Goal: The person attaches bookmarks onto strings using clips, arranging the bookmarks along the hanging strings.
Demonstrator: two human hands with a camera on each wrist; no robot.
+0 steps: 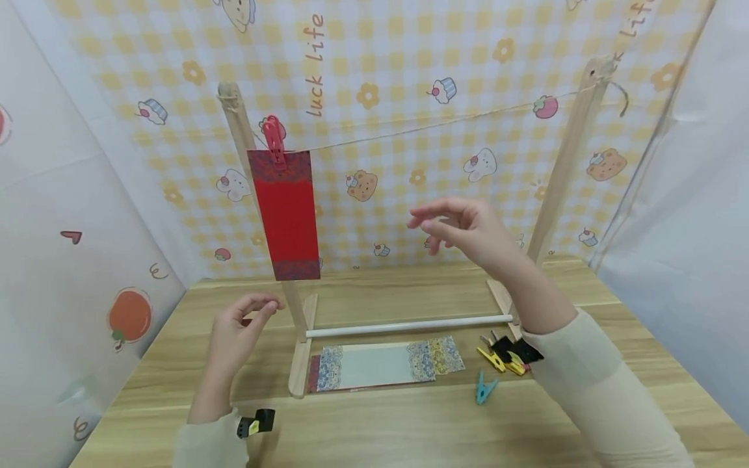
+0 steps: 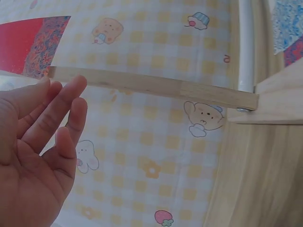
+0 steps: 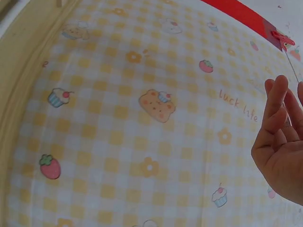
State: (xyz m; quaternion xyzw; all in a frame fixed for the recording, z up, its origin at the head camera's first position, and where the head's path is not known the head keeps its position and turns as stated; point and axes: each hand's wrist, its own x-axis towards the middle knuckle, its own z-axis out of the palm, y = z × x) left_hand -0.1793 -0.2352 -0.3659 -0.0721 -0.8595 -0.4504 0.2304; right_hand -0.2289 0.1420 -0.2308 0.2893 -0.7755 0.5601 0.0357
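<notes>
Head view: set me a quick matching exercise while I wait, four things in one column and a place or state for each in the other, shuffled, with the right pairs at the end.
Things
1. Red card
2. Teal clip
3. White rod
4. Right hand

Places and states
A. Runs low between the two wooden posts
B. In the air, holding nothing
C. Hangs under a red clip
D. Lies on the table, nearer the camera than the yellow clips

Pairs: 1-C, 2-D, 3-A, 4-B
</notes>
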